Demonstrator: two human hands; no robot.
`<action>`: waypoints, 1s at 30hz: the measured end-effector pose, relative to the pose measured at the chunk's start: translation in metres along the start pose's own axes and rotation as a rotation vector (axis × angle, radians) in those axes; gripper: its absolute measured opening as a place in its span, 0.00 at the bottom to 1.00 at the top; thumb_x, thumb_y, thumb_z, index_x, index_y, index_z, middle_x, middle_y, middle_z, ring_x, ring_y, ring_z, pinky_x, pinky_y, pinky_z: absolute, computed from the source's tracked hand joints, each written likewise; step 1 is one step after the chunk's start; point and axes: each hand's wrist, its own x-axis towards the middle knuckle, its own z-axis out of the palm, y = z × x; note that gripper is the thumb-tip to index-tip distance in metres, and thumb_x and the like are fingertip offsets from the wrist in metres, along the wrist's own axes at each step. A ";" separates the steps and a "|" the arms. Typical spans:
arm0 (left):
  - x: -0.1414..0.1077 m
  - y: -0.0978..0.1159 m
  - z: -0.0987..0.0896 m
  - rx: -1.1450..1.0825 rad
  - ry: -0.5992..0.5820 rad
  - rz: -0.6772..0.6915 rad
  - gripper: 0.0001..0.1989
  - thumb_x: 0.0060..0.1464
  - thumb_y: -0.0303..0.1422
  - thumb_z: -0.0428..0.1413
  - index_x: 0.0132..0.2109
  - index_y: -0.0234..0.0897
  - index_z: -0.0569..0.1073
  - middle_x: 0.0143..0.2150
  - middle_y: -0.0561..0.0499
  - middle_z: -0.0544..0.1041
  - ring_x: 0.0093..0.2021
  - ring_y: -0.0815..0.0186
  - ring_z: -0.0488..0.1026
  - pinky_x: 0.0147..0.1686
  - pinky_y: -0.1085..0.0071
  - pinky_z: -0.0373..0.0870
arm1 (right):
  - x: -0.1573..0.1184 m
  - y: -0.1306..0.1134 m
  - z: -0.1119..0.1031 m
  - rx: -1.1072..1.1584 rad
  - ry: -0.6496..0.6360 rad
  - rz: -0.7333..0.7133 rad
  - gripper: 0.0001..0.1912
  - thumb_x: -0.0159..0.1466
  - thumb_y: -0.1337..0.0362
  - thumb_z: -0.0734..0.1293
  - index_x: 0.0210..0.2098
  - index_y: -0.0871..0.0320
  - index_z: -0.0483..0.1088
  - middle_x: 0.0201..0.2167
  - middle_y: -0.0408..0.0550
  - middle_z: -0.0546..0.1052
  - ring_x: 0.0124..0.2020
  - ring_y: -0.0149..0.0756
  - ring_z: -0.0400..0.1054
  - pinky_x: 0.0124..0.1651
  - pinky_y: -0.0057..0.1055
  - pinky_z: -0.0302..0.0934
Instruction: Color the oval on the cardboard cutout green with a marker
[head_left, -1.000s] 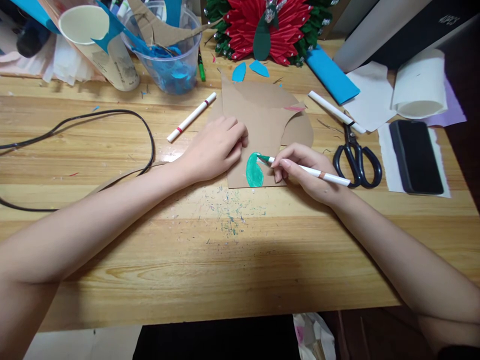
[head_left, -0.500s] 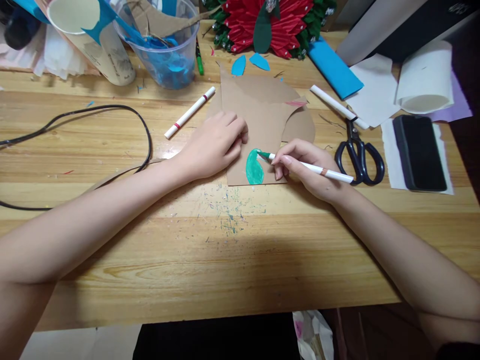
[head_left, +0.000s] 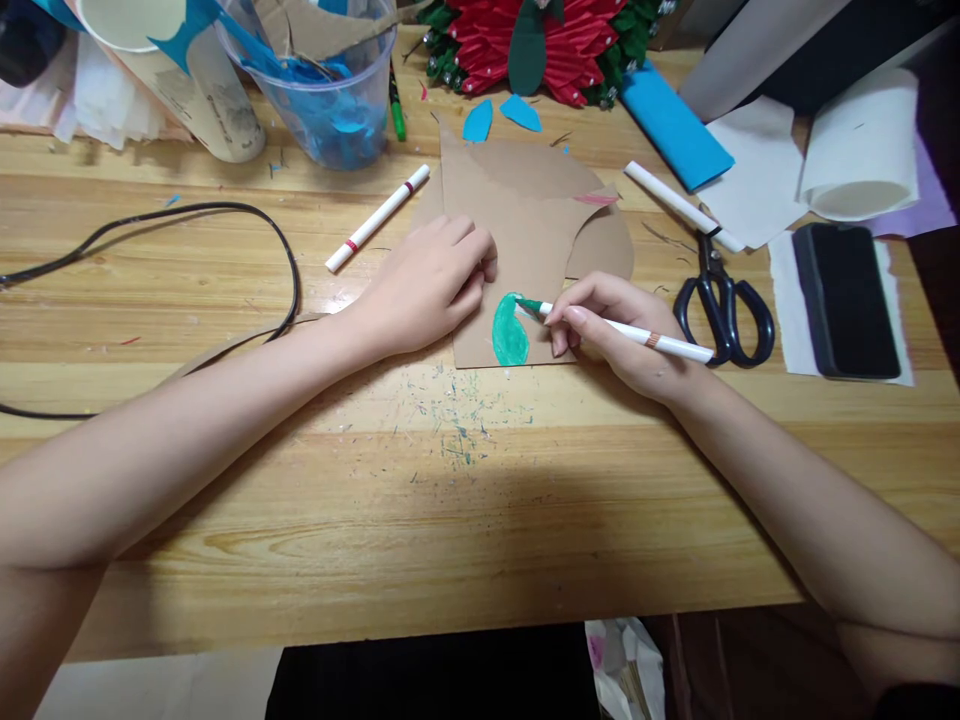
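My right hand [head_left: 619,330] holds a white marker [head_left: 667,346] with a green brush tip. That tip touches the top of a green painted shape [head_left: 511,332], rounded and curved, near the front edge of a piece of brown cardboard [head_left: 525,215]. On the cardboard's left side rests my left hand [head_left: 431,280], its fingers curled in and closed; whatever may be inside them is hidden. A second white marker [head_left: 379,218] with red bands lies capped beyond my left hand. To the right of my right hand are black-handled scissors [head_left: 721,315].
A clear tub [head_left: 345,130] of blue scraps and a paper cup [head_left: 202,90] stand at the back left. A black cable [head_left: 289,250] loops at left. A red flower decoration [head_left: 577,50] sits behind. At right lie a phone [head_left: 847,300] and a paper roll [head_left: 862,150].
The view has shifted slightly, so the surroundings sit a little differently in the picture. Both hands hold nearly the same place, and the marker tip stays at the top of the green shape.
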 end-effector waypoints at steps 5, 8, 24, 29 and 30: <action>0.000 0.000 0.000 -0.012 -0.001 -0.005 0.11 0.57 0.28 0.46 0.43 0.36 0.70 0.42 0.45 0.73 0.46 0.59 0.69 0.45 0.63 0.63 | 0.000 -0.001 0.001 -0.012 0.005 0.002 0.10 0.66 0.56 0.63 0.34 0.55 0.70 0.25 0.43 0.72 0.27 0.31 0.67 0.30 0.30 0.59; 0.000 0.000 0.000 -0.017 -0.004 -0.005 0.11 0.57 0.29 0.46 0.44 0.36 0.70 0.42 0.44 0.73 0.46 0.59 0.69 0.45 0.62 0.63 | 0.000 -0.002 0.001 -0.005 0.011 -0.002 0.10 0.65 0.56 0.63 0.34 0.56 0.70 0.24 0.43 0.72 0.27 0.31 0.67 0.30 0.29 0.59; 0.001 0.000 -0.002 -0.032 -0.023 -0.005 0.11 0.57 0.30 0.45 0.43 0.42 0.70 0.42 0.45 0.72 0.46 0.58 0.68 0.46 0.59 0.64 | 0.000 -0.004 0.003 -0.033 0.035 0.035 0.13 0.64 0.51 0.64 0.32 0.54 0.69 0.24 0.43 0.72 0.27 0.32 0.67 0.30 0.32 0.62; 0.002 0.000 -0.002 -0.008 -0.022 -0.002 0.10 0.56 0.29 0.45 0.42 0.42 0.69 0.41 0.46 0.71 0.45 0.58 0.67 0.45 0.59 0.64 | 0.000 -0.006 0.003 -0.036 0.035 0.012 0.11 0.64 0.54 0.64 0.32 0.55 0.69 0.24 0.43 0.71 0.26 0.31 0.66 0.30 0.31 0.63; 0.002 0.001 -0.002 -0.008 -0.024 -0.005 0.09 0.56 0.28 0.45 0.42 0.41 0.68 0.41 0.46 0.71 0.46 0.58 0.67 0.45 0.60 0.63 | 0.000 -0.006 0.003 -0.035 0.036 0.009 0.11 0.64 0.54 0.64 0.32 0.55 0.69 0.24 0.43 0.71 0.26 0.31 0.66 0.30 0.31 0.63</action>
